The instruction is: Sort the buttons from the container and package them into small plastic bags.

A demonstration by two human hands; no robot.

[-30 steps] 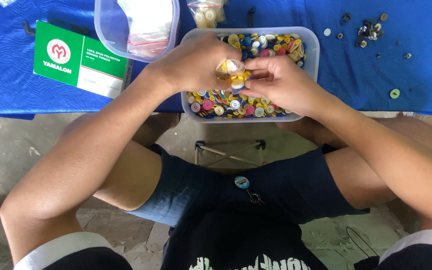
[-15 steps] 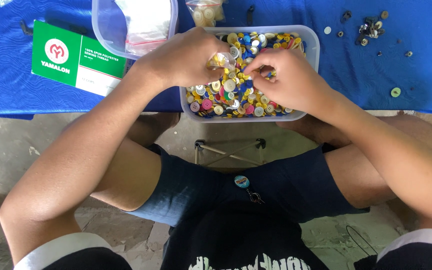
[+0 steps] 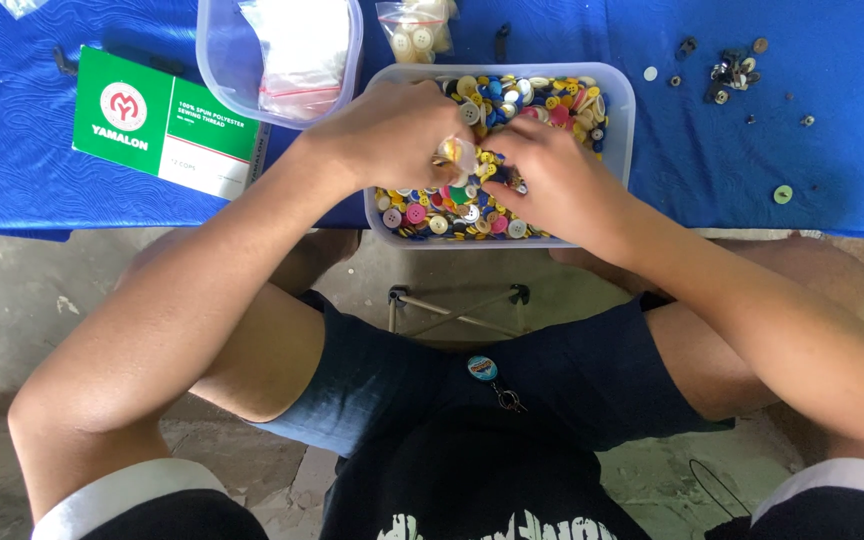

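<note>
Lower frame: dark shorts, small round badge (image 3: 481, 367) at waistband. Centre frame: both hands over clear plastic tub (image 3: 620, 120) full of mixed coloured buttons (image 3: 542, 95), tub at near edge of blue cloth (image 3: 832, 130). Left hand (image 3: 392, 132) curled, fingertips pinching small pale bundle (image 3: 457, 155) above buttons. Right hand (image 3: 552, 180) touching same bundle, fingers bent down into buttons; grip itself hidden, cannot tell. Upper left: green-and-white box (image 3: 167, 125). Top: second clear tub (image 3: 214, 60), bag of pale buttons (image 3: 417, 25). Upper right: loose dark buttons (image 3: 727, 72).

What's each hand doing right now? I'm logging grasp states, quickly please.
Left hand: closed, pinching a small clear bag over the tub of buttons.
Right hand: fingers in the buttons; grip cannot be told.
</note>
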